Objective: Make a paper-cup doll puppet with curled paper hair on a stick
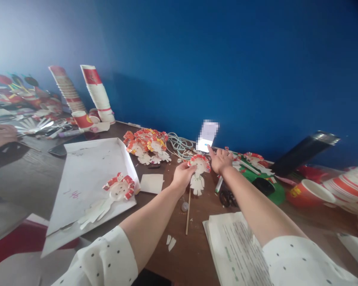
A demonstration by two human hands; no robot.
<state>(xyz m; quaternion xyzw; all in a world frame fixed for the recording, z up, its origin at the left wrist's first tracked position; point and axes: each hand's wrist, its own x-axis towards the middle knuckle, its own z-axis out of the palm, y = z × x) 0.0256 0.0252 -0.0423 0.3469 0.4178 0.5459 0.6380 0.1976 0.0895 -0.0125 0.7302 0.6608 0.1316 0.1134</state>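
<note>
My left hand (183, 174) is closed, pinching a paper doll (197, 183) by its head. The doll has a red fringe around a white face and a cut white body. Below it runs a thin wooden stick (187, 216); whether the two are joined I cannot tell. My right hand (221, 161) holds nothing, its index finger stretched out at the lower part of a bright phone screen (205, 143) that leans by the blue wall. The upper screen is pixelated. Just left of my hands lies a pile of similar paper dolls (149, 143).
A white box lid (86, 167) carries another paper doll (119, 188). Stacked paper cups (97, 93), scissors (227, 198), printed sheets (235, 246), a black bottle (306, 153), a red cup (310, 193) and a coiled cable (180, 145) stand around. Another person's hand (1, 135) shows at far left.
</note>
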